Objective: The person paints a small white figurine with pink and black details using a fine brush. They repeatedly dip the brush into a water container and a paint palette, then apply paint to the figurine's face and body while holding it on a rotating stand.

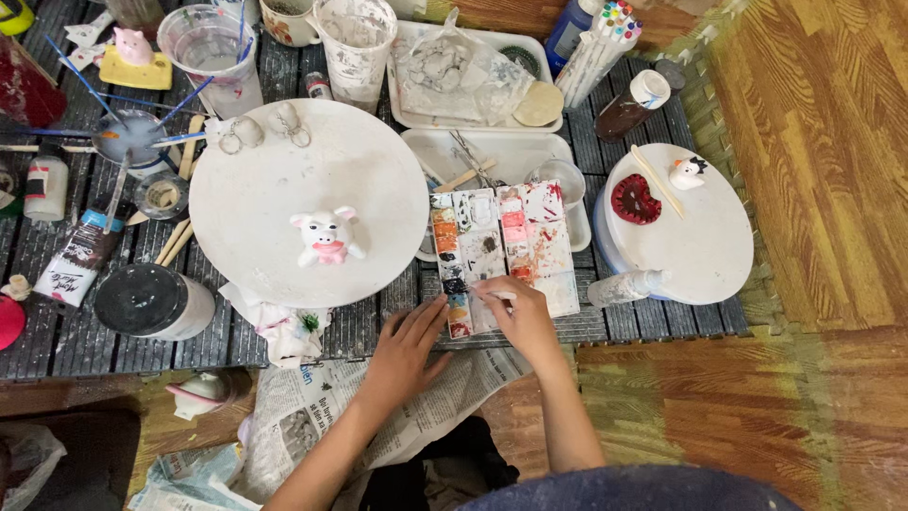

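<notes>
My right hand (523,317) pinches a thin paintbrush (490,294) whose tip rests on the near edge of a paint-stained white palette (539,248) with several coloured wells. My left hand (405,352) lies flat, fingers spread, on the dark slatted table (605,322) and on newspaper (326,402) beside the palette's near left corner. On a round white turntable (265,170) to the left stands a small white pig figurine (326,237) with a pink snout.
A second round stand (705,255) at right carries a red piece (635,199), a stick and a tiny figure. Cups (357,40), trays (511,156), markers (598,45), a paint tube (80,255), a dark-lidded jar (151,301) and brushes crowd the table. Wooden floor lies to the right.
</notes>
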